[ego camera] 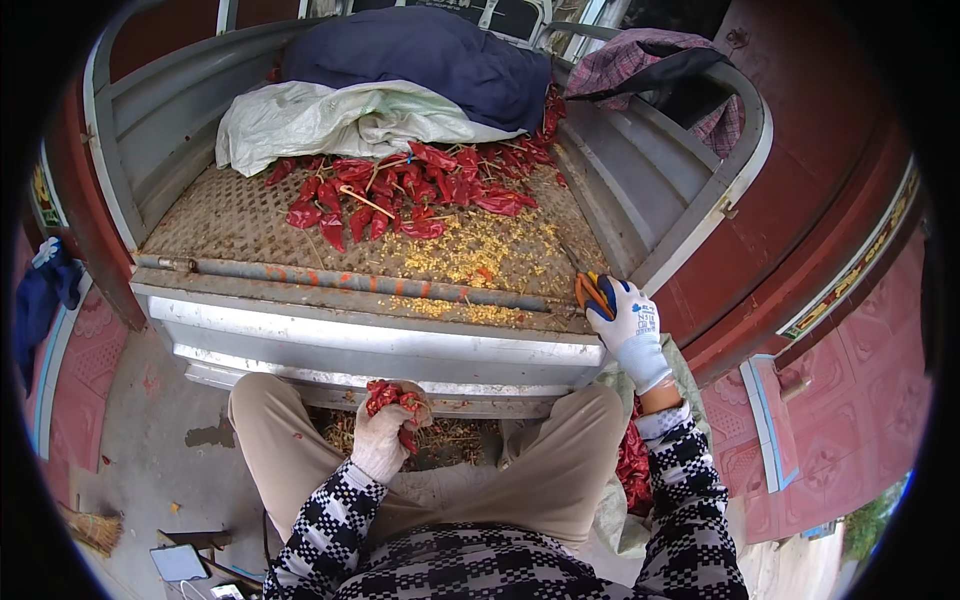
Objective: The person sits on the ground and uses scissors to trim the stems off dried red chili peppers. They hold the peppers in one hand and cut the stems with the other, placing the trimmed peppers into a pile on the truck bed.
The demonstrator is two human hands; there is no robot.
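Observation:
My left hand (pixel 382 442), in a whitish fabric glove, holds several dried red chili peppers (pixel 386 396) above my lap. On the right, my right hand (pixel 619 307), in a white glove with blue palm coating, grips the orange and black handles of scissors (pixel 589 291) at the rear corner of the metal cargo bed; the blades are hard to make out. A pile of dried red chilies (pixel 450 180) lies on the bed, partly under a white woven sack (pixel 300 120) and a dark blue cloth (pixel 420 56). Yellow chili seeds (pixel 450 259) are scattered in front of the pile.
The bed's raised rear lip (pixel 360 330) lies before my knees, with metal side walls around the bed. A plaid garment (pixel 645 64) hangs over the right wall. A sack of red chilies (pixel 634 472) stands by my right leg. Stems and debris (pixel 450 442) lie between my legs; a broom (pixel 94 529) is lower left.

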